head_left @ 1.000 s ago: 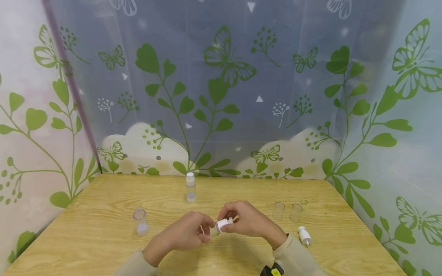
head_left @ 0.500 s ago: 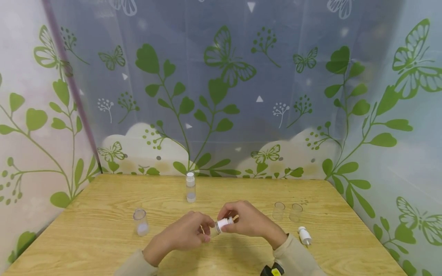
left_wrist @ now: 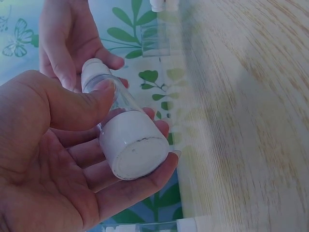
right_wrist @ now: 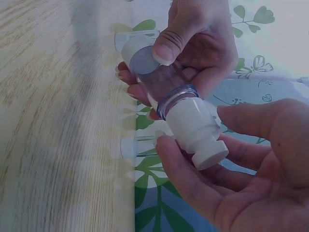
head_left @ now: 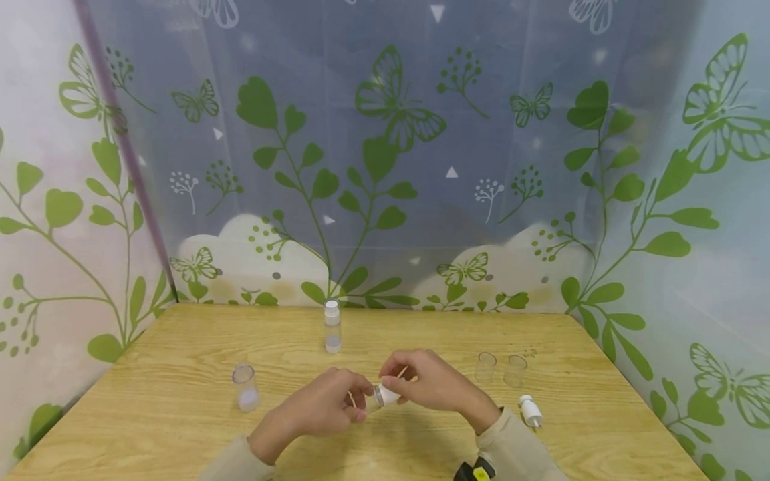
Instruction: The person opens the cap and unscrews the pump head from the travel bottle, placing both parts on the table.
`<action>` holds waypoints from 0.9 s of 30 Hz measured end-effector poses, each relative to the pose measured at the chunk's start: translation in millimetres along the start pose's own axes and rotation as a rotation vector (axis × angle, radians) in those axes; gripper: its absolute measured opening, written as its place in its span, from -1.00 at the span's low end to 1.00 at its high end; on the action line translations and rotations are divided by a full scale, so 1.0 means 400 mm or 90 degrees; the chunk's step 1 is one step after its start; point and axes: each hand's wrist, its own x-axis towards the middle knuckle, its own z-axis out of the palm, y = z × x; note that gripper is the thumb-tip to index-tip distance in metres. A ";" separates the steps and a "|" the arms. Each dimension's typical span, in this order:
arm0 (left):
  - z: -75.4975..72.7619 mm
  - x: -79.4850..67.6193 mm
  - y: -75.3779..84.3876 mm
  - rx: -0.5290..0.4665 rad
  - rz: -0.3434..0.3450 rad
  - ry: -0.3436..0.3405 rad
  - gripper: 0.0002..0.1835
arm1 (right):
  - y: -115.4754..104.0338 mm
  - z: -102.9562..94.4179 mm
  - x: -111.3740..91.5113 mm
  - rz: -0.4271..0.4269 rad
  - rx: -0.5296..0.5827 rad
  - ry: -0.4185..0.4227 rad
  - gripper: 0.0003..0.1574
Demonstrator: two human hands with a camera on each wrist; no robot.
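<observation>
My left hand (head_left: 331, 404) grips a small clear pump bottle (right_wrist: 161, 82) by its body, thumb on one side and fingers under the other. The bottle's white base (left_wrist: 137, 147) faces the left wrist camera. At its other end my right hand (head_left: 430, 384) holds the white pump head (right_wrist: 193, 123), which sits on the bottle's neck, between thumb and fingers. The bottle is tilted above the table, its pump end to the right. In the head view the right thumb and fingers partly cover the pump head.
On the wooden table (head_left: 289, 321), another pump bottle (head_left: 333, 327) stands at the back. A clear open bottle (head_left: 245, 387) with a white bottom stands left. To the right are two clear caps, one (head_left: 485, 367) beside the other (head_left: 515, 372), and a loose white pump head (head_left: 531, 411).
My right thumb and fingers have shifted round the pump head, the thumb now lying over its top side and covering more of it. The left hand and bottle keep their place.
</observation>
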 end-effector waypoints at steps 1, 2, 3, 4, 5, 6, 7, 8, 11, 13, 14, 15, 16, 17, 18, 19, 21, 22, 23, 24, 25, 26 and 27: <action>0.000 0.000 0.001 0.001 0.000 0.000 -0.68 | -0.001 0.001 0.001 0.006 0.007 -0.003 -0.72; -0.001 0.000 0.001 0.002 0.000 0.000 -0.68 | -0.001 0.003 0.001 0.013 0.013 -0.006 -0.72; -0.001 0.000 0.002 0.002 -0.001 0.000 -0.68 | -0.001 0.004 0.002 0.015 0.017 -0.010 -0.73; -0.001 0.000 0.002 0.002 -0.003 0.000 -0.68 | 0.000 0.005 0.002 0.018 0.021 -0.014 -0.73; -0.001 0.000 0.003 0.002 -0.005 0.000 -0.68 | 0.000 0.006 0.003 0.021 0.025 -0.016 -0.74; -0.001 0.000 0.003 0.002 -0.005 0.000 -0.68 | -0.001 0.008 0.004 0.025 0.027 -0.017 -0.75; -0.002 0.000 0.004 0.001 -0.006 0.000 -0.68 | -0.001 0.008 0.004 0.026 0.029 -0.018 -0.76; -0.002 0.000 0.004 0.001 -0.006 0.000 -0.68 | 0.000 0.009 0.005 0.027 0.030 -0.018 -0.78; -0.001 0.000 0.003 0.004 -0.004 0.000 -0.68 | 0.000 0.011 0.005 0.028 0.025 -0.016 -0.82; -0.001 0.000 0.003 0.006 -0.003 0.000 -0.68 | 0.000 0.011 0.005 0.026 0.017 -0.014 -0.84; -0.001 -0.001 0.002 0.006 -0.005 -0.001 -0.68 | 0.001 0.012 0.006 0.024 0.010 -0.013 -0.85; -0.001 -0.001 0.002 0.006 -0.006 -0.002 -0.68 | 0.001 0.012 0.006 0.021 0.001 -0.010 -0.86; 0.000 -0.001 0.001 0.004 -0.007 -0.003 -0.68 | 0.001 0.012 0.006 0.017 -0.010 -0.006 -0.86; 0.000 -0.001 0.001 0.003 -0.008 -0.003 -0.67 | 0.001 0.012 0.006 0.016 -0.018 -0.003 -0.86; 0.000 -0.001 0.000 0.002 -0.010 -0.004 -0.67 | 0.000 0.011 0.006 0.016 -0.025 0.000 -0.86; 0.000 0.000 0.000 0.000 -0.011 -0.004 -0.67 | 0.000 0.011 0.006 0.015 -0.031 0.002 -0.86; 0.000 0.000 -0.001 0.000 -0.013 -0.004 -0.67 | -0.002 0.010 0.006 0.014 -0.038 0.005 -0.85; 0.000 0.000 -0.001 0.000 -0.014 -0.004 -0.67 | -0.002 0.010 0.006 0.014 -0.038 0.006 -0.84; 0.000 0.001 -0.001 0.001 -0.015 -0.004 -0.68 | -0.002 0.010 0.006 0.013 -0.038 0.005 -0.84; 0.000 0.001 -0.001 0.001 -0.016 -0.005 -0.68 | -0.003 0.010 0.006 0.011 -0.038 0.005 -0.83; 0.000 0.001 -0.001 0.002 -0.017 -0.006 -0.68 | -0.003 0.010 0.006 0.009 -0.038 0.004 -0.83; 0.000 0.001 -0.002 0.003 -0.018 -0.007 -0.68 | -0.004 0.010 0.006 0.008 -0.037 0.004 -0.82; 0.000 0.001 -0.002 0.003 -0.018 -0.007 -0.68 | -0.004 0.010 0.007 0.005 -0.037 0.004 -0.81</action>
